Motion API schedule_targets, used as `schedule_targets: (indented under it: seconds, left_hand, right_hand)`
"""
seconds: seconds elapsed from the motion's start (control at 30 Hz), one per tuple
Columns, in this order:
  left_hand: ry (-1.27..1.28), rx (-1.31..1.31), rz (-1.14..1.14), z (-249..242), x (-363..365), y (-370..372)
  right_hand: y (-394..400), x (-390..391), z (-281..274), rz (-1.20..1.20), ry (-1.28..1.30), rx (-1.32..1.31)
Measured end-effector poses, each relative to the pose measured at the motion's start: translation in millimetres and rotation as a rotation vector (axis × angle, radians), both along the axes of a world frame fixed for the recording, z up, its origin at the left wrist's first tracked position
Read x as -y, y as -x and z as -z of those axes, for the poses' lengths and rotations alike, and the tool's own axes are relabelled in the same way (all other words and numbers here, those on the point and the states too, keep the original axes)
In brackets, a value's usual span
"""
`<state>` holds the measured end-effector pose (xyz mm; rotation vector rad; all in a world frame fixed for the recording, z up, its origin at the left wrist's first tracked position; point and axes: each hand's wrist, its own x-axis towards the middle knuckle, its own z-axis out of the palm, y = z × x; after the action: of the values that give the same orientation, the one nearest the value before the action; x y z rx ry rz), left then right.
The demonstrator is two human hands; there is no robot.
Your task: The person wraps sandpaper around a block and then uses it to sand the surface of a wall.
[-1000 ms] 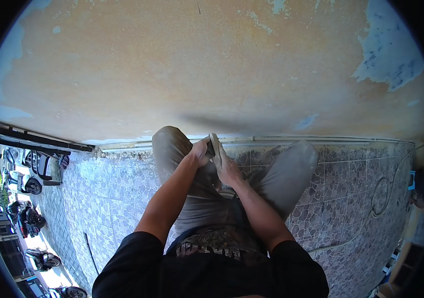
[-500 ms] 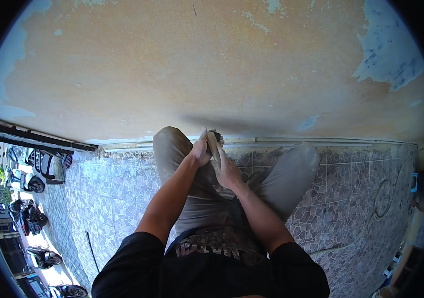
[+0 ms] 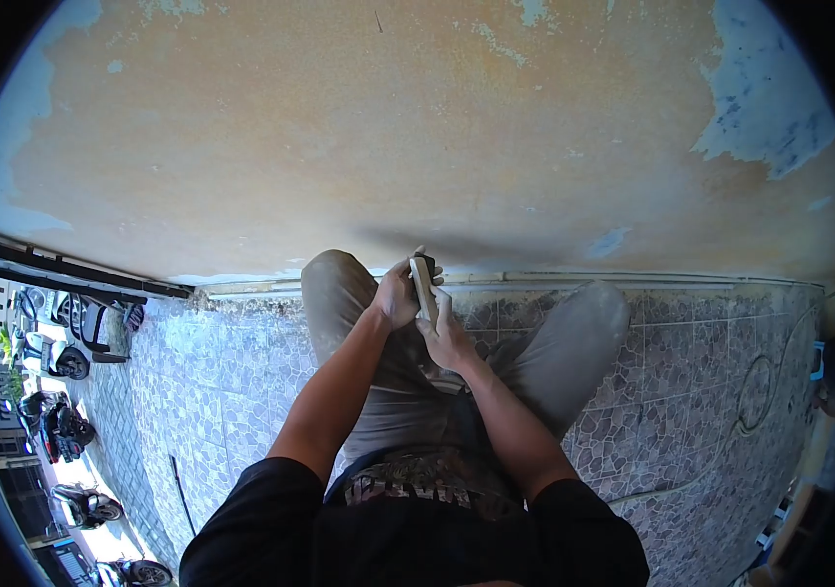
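Between my two hands is a narrow oblong block [image 3: 422, 285] with a pale long face and a dark far end; its exact kind is too small to make out. My left hand [image 3: 396, 295] is closed around its left side near the far end. From the lower right, my right hand [image 3: 448, 338] grips the near end, thumb along the side. The block is held in front of the wall's foot, above the gap between my bent knees.
A wall [image 3: 339, 147] with worn orange paint and peeled bluish patches rises ahead. Thin pipes [image 3: 525, 284] run along its base. Stone-patterned floor tiles [image 3: 222, 391] lie below, with a hose [image 3: 750, 391] at right. Several motorbikes [image 3: 56, 426] stand at left.
The block has turned in my hands, so its pale face now shows where a browner one did. My left thumb has shifted off its top; my arms and legs stay put.
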<state>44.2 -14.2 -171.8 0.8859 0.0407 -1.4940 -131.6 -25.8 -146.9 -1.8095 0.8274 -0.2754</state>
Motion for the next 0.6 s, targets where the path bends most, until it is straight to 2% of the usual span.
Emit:
schedule_targets:
  seconds: [0.07,0.13,0.2,0.23,0.3,0.33,0.4,0.43,0.47,0.5,0.53,0.57,0.6]
  left_hand:
    - [0.013,-0.044,-0.073,-2,-3,2]
    - [-0.054,0.085,-0.043,-1,-7,3]
    - [-0.07,0.063,-0.021,-3,-8,1]
    - [-0.059,0.049,-0.023,0,-8,-1]
    - [-0.052,0.032,-0.031,3,-9,-2]
    - [-0.046,0.101,-0.007,3,-9,-1]
    - [-0.04,0.168,0.022,-2,-6,1]
    - [-0.027,0.07,-0.04,-9,-5,3]
    - [-0.014,-0.031,-0.101,-15,-4,6]
    - [-0.078,-0.024,-0.064,10,-5,-1]
    - [-0.068,-0.019,-0.056,9,-2,-1]
    - [-0.057,0.019,-0.019,8,-1,-2]
    - [-0.053,0.052,0.005,8,-2,-2]
  right_hand:
    - [-2,14,14,0.141,-0.029,0.202]
    - [5,25,-12,0.15,-0.126,0.131]
    - [5,33,-16,0.335,-0.099,0.415]
    - [7,37,-16,0.335,-0.097,0.413]
    - [9,40,-14,0.498,0.23,0.463]
    - [9,35,-12,0.497,0.227,0.461]
    - [9,18,-10,0.574,0.681,0.538]
    - [12,3,-13,0.392,0.633,0.278]
    - [13,-5,-10,0.397,0.634,0.271]
    - [12,-8,-5,0.202,0.525,0.084]
    - [7,-6,-8,0.013,0.412,-0.093]
    - [3,2,-10,0.017,0.424,-0.084]
    - [2,9,-25,0.217,0.559,0.098]
